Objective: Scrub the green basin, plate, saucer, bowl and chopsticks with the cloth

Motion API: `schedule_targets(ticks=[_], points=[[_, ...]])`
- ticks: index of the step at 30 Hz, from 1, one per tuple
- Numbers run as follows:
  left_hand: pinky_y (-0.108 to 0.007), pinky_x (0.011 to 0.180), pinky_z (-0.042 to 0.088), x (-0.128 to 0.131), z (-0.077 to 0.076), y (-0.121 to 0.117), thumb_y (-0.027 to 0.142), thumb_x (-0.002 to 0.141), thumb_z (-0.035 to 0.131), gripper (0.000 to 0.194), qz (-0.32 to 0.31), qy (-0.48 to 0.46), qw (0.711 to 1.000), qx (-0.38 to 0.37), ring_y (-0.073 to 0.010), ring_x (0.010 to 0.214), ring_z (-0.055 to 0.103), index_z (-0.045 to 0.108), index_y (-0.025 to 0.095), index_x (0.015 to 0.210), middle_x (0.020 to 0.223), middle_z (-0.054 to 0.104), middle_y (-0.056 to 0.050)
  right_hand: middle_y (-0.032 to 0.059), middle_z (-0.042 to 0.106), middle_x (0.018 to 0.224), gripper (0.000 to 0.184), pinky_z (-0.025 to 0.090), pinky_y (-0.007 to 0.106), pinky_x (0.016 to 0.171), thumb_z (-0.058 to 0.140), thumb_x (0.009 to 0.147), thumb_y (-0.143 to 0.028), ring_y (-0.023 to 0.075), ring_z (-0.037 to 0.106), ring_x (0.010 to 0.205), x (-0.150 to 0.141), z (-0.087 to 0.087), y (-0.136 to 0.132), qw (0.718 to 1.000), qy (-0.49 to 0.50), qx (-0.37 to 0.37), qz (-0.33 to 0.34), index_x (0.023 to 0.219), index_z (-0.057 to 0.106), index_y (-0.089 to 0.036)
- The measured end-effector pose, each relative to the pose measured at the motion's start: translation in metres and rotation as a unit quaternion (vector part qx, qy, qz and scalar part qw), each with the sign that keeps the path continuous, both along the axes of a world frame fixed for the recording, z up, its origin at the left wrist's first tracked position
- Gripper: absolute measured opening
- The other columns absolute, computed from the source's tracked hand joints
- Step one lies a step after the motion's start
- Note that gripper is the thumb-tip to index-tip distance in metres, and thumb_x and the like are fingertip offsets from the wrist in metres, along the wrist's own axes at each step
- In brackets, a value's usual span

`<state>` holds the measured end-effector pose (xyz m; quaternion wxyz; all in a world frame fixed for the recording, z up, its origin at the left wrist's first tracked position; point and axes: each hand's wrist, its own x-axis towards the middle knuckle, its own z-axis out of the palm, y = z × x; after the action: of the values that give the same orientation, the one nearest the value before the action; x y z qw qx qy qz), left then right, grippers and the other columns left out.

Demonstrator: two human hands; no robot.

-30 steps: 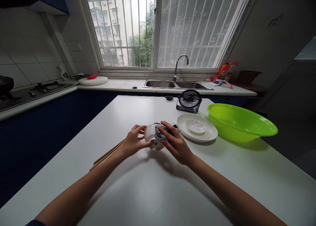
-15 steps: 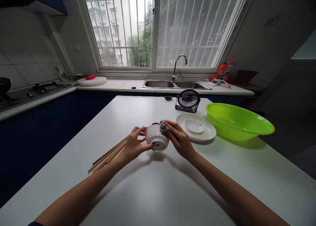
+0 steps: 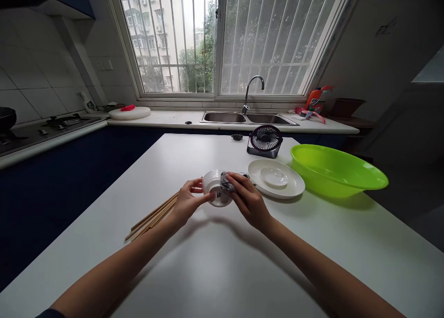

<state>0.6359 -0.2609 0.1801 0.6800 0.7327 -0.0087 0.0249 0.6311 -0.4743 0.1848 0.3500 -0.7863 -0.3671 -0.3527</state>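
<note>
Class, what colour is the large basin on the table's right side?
Bright lime green basin, seen clearly in the head view.

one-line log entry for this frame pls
left hand: holds white bowl tilted | right hand: presses grey scrubber on bowl | nearby: chopsticks, plate, green basin

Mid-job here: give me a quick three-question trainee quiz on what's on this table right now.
1. True or false: the left hand grips the small white bowl.
2. What does the right hand press on the bowl? A) grey scouring pad B) sponge C) spoon
3. What lies on the table by the left wrist?

Key:
1. True.
2. A.
3. Wooden chopsticks.
</note>
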Motion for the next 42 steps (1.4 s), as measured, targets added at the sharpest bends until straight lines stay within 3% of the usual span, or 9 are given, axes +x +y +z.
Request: schedule_targets(ticks=[4, 7, 13, 16, 20, 28, 36, 42], points=[[-0.034, 0.082, 0.052, -0.004, 0.004, -0.002, 0.043, 0.057, 0.090, 0.067, 0.000, 0.003, 1.000, -0.025, -0.0221, 0.098, 0.061, 0.065, 0.017, 0.113, 0.114, 0.066, -0.012, 0.0106, 0.060, 0.133, 0.041, 0.054, 0.043, 0.103, 0.050, 0.101, -0.023, 0.0255, 0.060, 0.122, 0.009, -0.005, -0.005, 0.995, 0.053, 0.075, -0.029, 0.141, 0.054, -0.029], [-0.033, 0.080, 0.052, -0.006, 0.006, -0.004, 0.043, 0.056, 0.091, 0.066, -0.001, 0.012, 0.999, -0.043, -0.0220, 0.096, 0.062, 0.066, 0.016, 0.110, 0.112, 0.067, -0.012, 0.0099, 0.060, 0.133, 0.040, 0.053, 0.042, 0.103, 0.051, 0.100, -0.024, 0.0253, 0.059, 0.123, 0.011, -0.007, -0.005, 0.993, 0.061, 0.093, -0.038, 0.140, 0.055, -0.030], [-0.035, 0.081, 0.053, -0.010, 0.008, -0.009, 0.045, 0.052, 0.092, 0.068, -0.014, 0.084, 0.988, -0.129, -0.0201, 0.086, 0.066, 0.066, 0.015, 0.106, 0.096, 0.069, -0.009, 0.0092, 0.056, 0.138, 0.051, 0.050, 0.045, 0.107, 0.049, 0.100, -0.019, 0.0256, 0.055, 0.128, -0.001, -0.001, 0.002, 0.998, 0.018, 0.050, -0.023, 0.149, 0.043, -0.034], [-0.036, 0.082, 0.054, -0.011, 0.010, -0.010, 0.043, 0.051, 0.093, 0.065, -0.007, 0.110, 0.981, -0.159, -0.0205, 0.089, 0.066, 0.067, 0.015, 0.103, 0.099, 0.068, -0.010, 0.0103, 0.054, 0.140, 0.055, 0.048, 0.047, 0.108, 0.047, 0.100, -0.016, 0.0264, 0.052, 0.131, -0.005, 0.001, 0.004, 1.000, -0.007, 0.014, -0.016, 0.152, 0.037, -0.034], [-0.038, 0.083, 0.055, -0.011, 0.011, -0.010, 0.042, 0.051, 0.093, 0.059, -0.009, 0.121, 0.977, -0.174, -0.0206, 0.091, 0.065, 0.068, 0.015, 0.096, 0.101, 0.067, -0.010, 0.0103, 0.054, 0.140, 0.057, 0.047, 0.047, 0.109, 0.047, 0.100, -0.015, 0.0260, 0.052, 0.131, -0.003, -0.001, 0.001, 1.000, -0.009, 0.005, -0.015, 0.152, 0.036, -0.034], [-0.033, 0.083, 0.057, -0.010, 0.007, -0.007, 0.041, 0.061, 0.088, 0.041, -0.043, 0.148, 0.970, -0.189, -0.0169, 0.089, 0.063, 0.069, 0.016, 0.087, 0.096, 0.069, -0.007, 0.0095, 0.057, 0.137, 0.045, 0.050, 0.044, 0.106, 0.048, 0.101, -0.025, 0.0258, 0.057, 0.126, 0.007, -0.006, -0.004, 0.995, 0.057, 0.068, -0.051, 0.146, 0.048, -0.032], [-0.032, 0.084, 0.058, -0.009, 0.004, -0.008, 0.045, 0.068, 0.084, 0.040, -0.064, 0.169, 0.958, -0.224, -0.0195, 0.092, 0.067, 0.070, 0.017, 0.092, 0.104, 0.071, -0.010, 0.0131, 0.055, 0.140, 0.058, 0.049, 0.050, 0.107, 0.047, 0.099, -0.016, 0.0292, 0.052, 0.131, -0.006, -0.004, 0.006, 0.996, -0.068, -0.026, -0.041, 0.154, 0.034, -0.030], [-0.032, 0.079, 0.059, -0.012, 0.006, -0.011, 0.043, 0.066, 0.085, 0.045, -0.071, 0.207, 0.948, -0.230, -0.0205, 0.088, 0.067, 0.067, 0.016, 0.096, 0.097, 0.070, -0.011, 0.0126, 0.055, 0.140, 0.058, 0.049, 0.049, 0.107, 0.046, 0.100, -0.016, 0.0288, 0.052, 0.131, 0.000, -0.003, -0.001, 0.996, -0.069, -0.042, -0.034, 0.154, 0.033, -0.030]])
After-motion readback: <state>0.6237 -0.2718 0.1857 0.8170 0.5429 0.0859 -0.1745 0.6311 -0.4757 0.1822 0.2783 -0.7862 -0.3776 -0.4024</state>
